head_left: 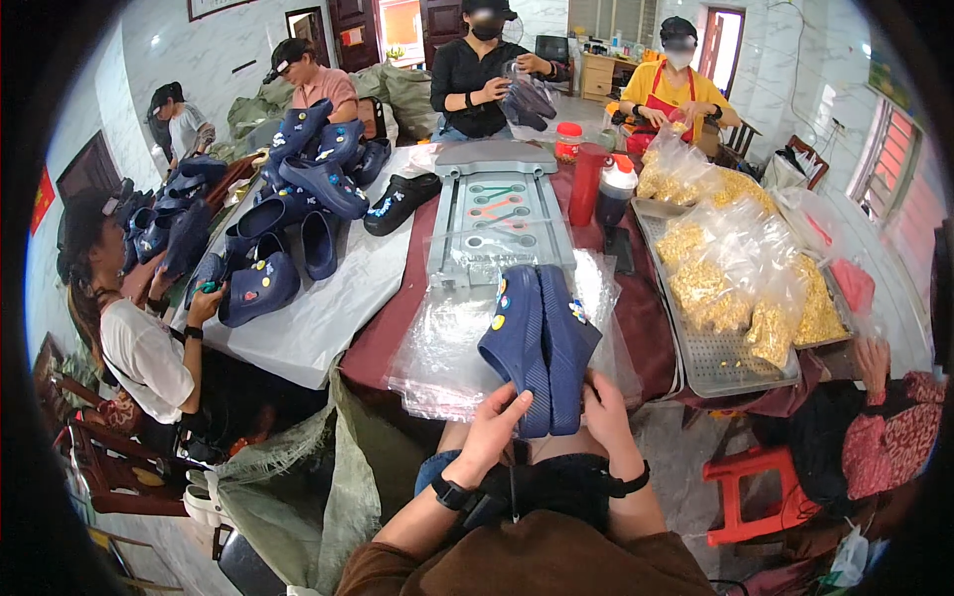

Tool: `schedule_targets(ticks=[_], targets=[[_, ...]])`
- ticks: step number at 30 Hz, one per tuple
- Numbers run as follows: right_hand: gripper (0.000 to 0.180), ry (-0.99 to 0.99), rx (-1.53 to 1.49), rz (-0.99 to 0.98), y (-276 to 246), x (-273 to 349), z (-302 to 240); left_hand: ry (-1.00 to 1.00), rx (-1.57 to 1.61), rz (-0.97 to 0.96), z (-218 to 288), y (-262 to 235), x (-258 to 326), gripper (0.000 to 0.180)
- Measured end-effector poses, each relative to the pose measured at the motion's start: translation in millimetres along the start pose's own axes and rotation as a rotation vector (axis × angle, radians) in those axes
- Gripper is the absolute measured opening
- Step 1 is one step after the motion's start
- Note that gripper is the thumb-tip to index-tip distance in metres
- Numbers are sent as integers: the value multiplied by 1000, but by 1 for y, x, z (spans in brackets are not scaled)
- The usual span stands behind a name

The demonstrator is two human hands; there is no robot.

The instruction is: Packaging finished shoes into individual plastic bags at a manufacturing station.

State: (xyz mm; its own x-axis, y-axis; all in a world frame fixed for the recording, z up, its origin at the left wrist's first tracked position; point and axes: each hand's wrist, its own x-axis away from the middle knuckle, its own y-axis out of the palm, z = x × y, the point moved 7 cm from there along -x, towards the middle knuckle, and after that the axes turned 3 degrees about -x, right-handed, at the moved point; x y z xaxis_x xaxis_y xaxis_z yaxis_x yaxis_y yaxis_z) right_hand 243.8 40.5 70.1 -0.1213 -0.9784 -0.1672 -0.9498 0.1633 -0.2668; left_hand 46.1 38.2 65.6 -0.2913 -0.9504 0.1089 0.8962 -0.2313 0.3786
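A pair of navy foam clogs (543,350) with colourful charms on the uppers is held upright before me, soles pressed together. My left hand (494,429) grips the near end of the left clog, thumb on top. On the other side, my right hand (608,415) closes round the right clog's near end. Beneath the clogs, a stack of clear plastic bags (425,372) lies at the table's front edge. Just beyond stands a grey plastic device (495,169) with coloured markings on its flat face, partly covered by the film.
Many navy clogs (260,288) crowd the left table, with one black clog (401,205). Bags of small yellow pieces (711,273) fill a metal tray (740,375) at right. A dark bottle (614,191) stands between. Several people work around. A green sack (343,487) hangs lower left; a red stool (750,487) stands right.
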Motion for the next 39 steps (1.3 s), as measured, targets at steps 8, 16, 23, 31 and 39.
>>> schedule_targets(ticks=[8,16,23,31,39], targets=[[104,-181,-40,1,21,34,-56,-233,-150,152,4,-5,10,49],[134,-135,577,16,40,33,-73,-111,-102,-12,2,3,11,68],[117,-146,604,97,11,32,-74,-82,-145,-296,1,15,8,72],[107,-167,691,241,18,27,-78,16,-278,-209,-10,18,-5,62],[88,-210,394,352,-41,29,-58,140,-457,-278,48,-3,-24,34]])
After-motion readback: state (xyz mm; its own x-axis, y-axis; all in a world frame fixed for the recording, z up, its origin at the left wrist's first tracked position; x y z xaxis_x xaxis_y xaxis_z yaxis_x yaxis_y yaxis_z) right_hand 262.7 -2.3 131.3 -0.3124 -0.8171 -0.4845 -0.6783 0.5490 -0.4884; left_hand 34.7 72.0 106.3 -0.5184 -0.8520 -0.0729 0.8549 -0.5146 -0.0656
